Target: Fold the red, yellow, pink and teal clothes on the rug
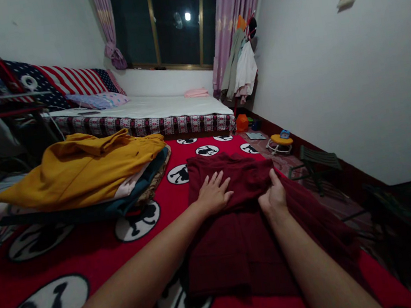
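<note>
A dark maroon garment (241,231) lies spread on a red blanket (100,254) with black-and-white round patterns. My left hand (213,191) rests flat on the garment's upper left part, fingers stretched out and slightly apart. My right hand (273,195) is closed on a fold of the maroon cloth near its upper middle, with fingers curled under the fabric. Both forearms reach in from the bottom of the view.
A pile of folded clothes topped by a mustard-yellow garment (83,168) sits to the left. A bed (144,114) with pillows stands under the window. A small green stool (318,162), a yellow object (280,141) and hanging clothes (242,70) line the right wall.
</note>
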